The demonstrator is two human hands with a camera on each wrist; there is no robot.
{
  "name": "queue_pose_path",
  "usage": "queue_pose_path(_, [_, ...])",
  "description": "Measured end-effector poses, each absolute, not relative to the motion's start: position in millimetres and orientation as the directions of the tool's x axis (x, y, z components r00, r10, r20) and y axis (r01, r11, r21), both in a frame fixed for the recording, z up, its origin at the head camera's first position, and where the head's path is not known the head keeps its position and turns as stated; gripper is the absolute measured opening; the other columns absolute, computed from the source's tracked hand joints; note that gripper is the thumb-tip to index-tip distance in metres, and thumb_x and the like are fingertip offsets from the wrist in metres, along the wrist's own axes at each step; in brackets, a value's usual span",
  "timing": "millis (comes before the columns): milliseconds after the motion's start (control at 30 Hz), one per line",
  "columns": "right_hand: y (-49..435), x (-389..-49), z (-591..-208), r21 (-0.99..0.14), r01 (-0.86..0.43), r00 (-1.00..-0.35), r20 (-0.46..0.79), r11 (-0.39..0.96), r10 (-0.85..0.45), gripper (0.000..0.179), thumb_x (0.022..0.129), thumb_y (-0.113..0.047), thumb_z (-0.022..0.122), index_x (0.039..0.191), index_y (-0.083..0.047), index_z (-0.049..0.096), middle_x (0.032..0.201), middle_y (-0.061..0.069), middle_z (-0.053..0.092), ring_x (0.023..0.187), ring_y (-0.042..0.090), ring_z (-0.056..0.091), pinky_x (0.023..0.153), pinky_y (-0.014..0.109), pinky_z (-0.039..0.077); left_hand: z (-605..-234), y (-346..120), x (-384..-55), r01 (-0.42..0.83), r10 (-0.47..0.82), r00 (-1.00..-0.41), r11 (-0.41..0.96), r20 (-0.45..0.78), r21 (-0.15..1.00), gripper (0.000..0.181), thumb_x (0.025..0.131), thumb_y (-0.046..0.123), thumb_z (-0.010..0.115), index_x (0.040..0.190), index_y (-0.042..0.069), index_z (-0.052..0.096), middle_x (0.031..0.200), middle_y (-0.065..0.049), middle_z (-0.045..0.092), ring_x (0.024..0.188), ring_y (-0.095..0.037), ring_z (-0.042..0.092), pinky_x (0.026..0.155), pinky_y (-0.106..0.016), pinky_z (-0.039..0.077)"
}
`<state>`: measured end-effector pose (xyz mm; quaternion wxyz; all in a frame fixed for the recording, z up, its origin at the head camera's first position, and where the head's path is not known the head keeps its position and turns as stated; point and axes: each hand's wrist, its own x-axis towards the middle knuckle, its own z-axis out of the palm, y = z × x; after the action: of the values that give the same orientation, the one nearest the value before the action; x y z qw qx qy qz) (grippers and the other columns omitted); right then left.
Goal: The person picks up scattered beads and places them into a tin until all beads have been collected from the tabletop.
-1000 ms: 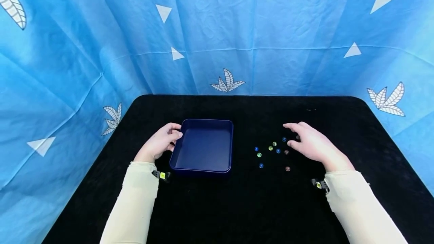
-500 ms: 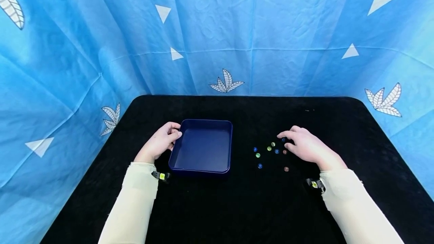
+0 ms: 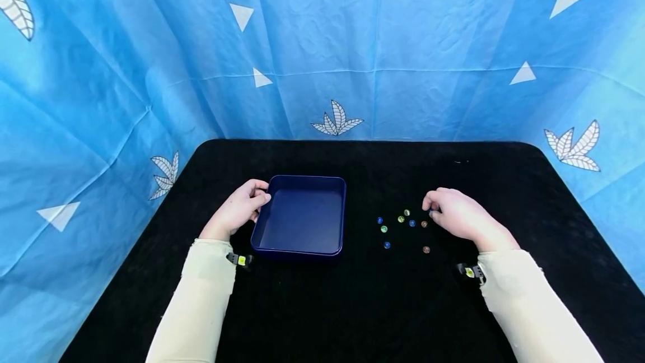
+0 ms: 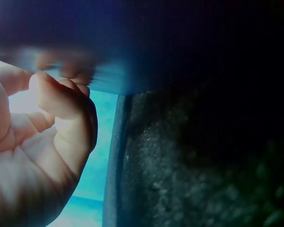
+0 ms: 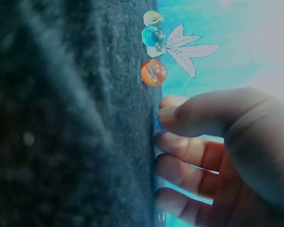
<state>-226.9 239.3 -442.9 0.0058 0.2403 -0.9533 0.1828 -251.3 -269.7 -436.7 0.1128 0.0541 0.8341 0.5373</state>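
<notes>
My left hand (image 3: 237, 209) holds the left side of a square, dark blue tray (image 3: 262, 252), its thumb at the rim. In the left wrist view, curled fingers (image 4: 61, 97) meet the tray's outer wall (image 4: 146, 52). To the right, my right hand (image 3: 461, 214) pinches a blue marble (image 5: 157, 122), mostly hidden between thumb and index finger close to the cloth. An orange marble (image 3: 424, 224) lies just left of these fingertips. Further left are another blue marble (image 3: 412, 223), a yellow-green marble (image 3: 401, 219) and several more.
A second orange marble (image 3: 426, 250) lies nearer me, and a blue marble (image 3: 387, 245) lies between it and the tray. Black cloth covers the table (image 3: 322, 312). Behind it hangs a blue curtain (image 3: 322, 43) with leaf and triangle prints.
My right hand came left and down over a blue marble, closed thumb and index finger on it, then shifted slightly right with it. The left hand and tray stayed in place.
</notes>
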Motion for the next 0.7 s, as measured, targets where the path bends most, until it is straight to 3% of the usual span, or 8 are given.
queue_pose_path(400, [239,-224,-424,-0.376,-0.437,-0.896,0.100,0.817,-0.433,0.013,0.091,-0.003,0.065,0.101,-0.011,0.069,0.088,-0.003,0.061,0.082,0.018,0.056,0.079,0.044,0.047,-422,-275,-250,0.022,0.291,-0.941,0.558,-0.170,0.830,0.046,0.104,0.019,0.058,0.145,0.003,0.045,0.119,-0.017,0.054,0.083,-0.029,0.063,0.070,-0.041,0.058])
queue_pose_path(700, [211,-216,-405,-0.406,-0.502,-0.864,0.200,0.763,-0.462,0.012,0.092,-0.007,0.067,0.102,-0.013,0.069,0.087,-0.008,0.058,0.082,0.017,0.056,0.079,0.040,0.046,-425,-278,-249,-0.009,0.256,-0.951,0.538,-0.173,0.843,0.046,0.104,0.018,0.058,0.145,0.001,0.046,0.114,-0.017,0.057,0.083,-0.030,0.062,0.069,-0.041,0.058])
